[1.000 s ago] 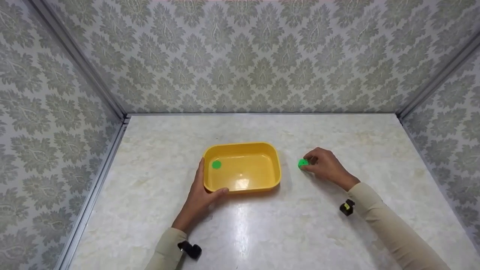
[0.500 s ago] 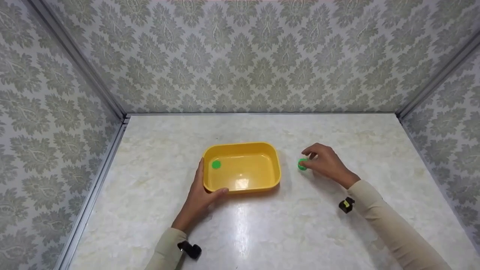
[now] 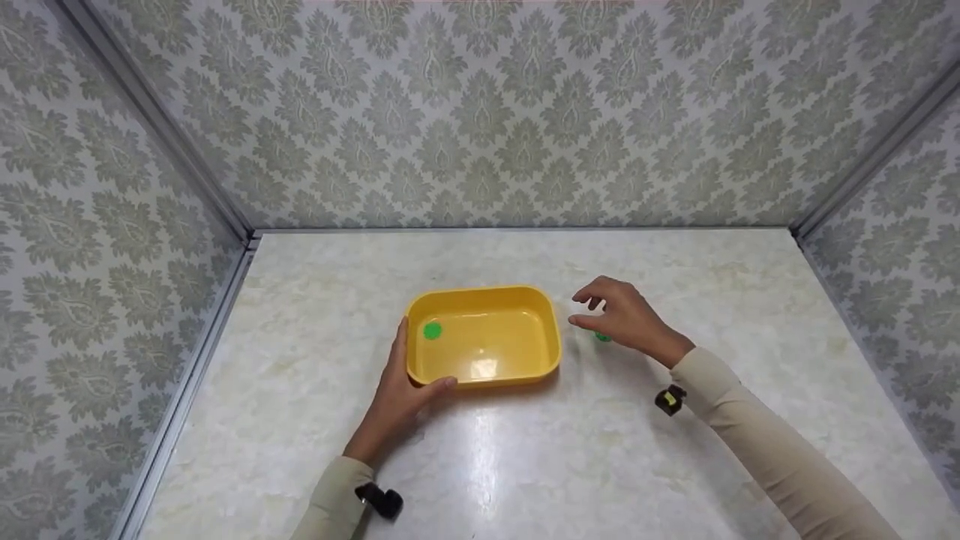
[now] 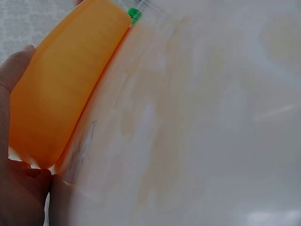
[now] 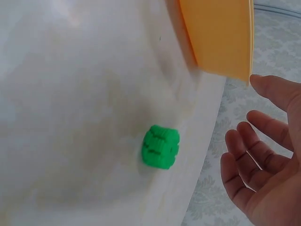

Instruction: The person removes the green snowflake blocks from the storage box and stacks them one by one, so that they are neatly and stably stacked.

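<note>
A yellow plastic tub [image 3: 480, 336] sits on the table, a round green piece [image 3: 433, 331] inside it at the left. My left hand [image 3: 399, 397] grips its near left corner, fingers along the left side and thumb at the front rim. Right of the tub, a small green cylinder [image 5: 161, 147] with a notched, ridged side lies on the table. In the head view, my right hand [image 3: 619, 316] mostly covers this green cylinder [image 3: 603, 337]. That hand hovers between cylinder and tub, thumb and fingers apart, holding nothing.
The pale marbled table [image 3: 300, 300] extends around the tub. Patterned wall panels [image 3: 480, 112] rise behind it and at both sides, joined by grey metal rails [image 3: 150, 105]. Small black devices [image 3: 380, 500] are strapped at both sleeves.
My right hand has let go of the green cylinder, opened its fingers and moved left toward the tub. The cylinder stays on the table. My left hand and the tub have not moved.
</note>
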A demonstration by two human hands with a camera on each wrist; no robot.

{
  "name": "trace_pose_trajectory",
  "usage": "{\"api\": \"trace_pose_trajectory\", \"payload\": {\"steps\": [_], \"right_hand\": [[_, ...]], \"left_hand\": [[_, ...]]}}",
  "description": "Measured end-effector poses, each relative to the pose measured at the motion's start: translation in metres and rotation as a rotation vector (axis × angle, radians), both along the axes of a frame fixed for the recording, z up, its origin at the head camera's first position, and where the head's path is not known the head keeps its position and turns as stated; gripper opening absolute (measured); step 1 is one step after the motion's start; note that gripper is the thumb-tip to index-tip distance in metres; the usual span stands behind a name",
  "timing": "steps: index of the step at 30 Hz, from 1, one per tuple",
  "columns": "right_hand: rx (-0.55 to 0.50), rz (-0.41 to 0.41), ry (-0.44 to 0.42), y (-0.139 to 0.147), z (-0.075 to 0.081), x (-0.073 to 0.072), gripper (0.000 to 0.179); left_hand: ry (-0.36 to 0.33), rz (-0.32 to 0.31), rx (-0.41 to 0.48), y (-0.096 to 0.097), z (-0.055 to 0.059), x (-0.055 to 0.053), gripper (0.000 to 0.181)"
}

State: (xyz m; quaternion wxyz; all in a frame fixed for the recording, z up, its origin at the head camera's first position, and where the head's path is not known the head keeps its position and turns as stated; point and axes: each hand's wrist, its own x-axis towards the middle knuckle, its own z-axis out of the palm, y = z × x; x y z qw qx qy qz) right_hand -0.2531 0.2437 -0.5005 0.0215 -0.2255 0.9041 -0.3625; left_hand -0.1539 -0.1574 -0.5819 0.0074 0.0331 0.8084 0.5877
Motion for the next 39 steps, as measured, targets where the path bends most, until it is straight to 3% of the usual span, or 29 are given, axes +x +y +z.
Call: {"api": "trace_pose_trajectory", "payload": {"steps": [25,39], "right_hand": [[-0.048,0.119,0.016,-0.062,0.008,-0.010,0.031],[0.022,0.212,0.027,-0.093,0.012,-0.015,0.037]], "left_hand": [[0.019,-0.017,0.005,-0.003,0.000,0.001,0.129],[-0.008,-0.008,0.021,-0.001,-0.001,0.000,0.130]]}}
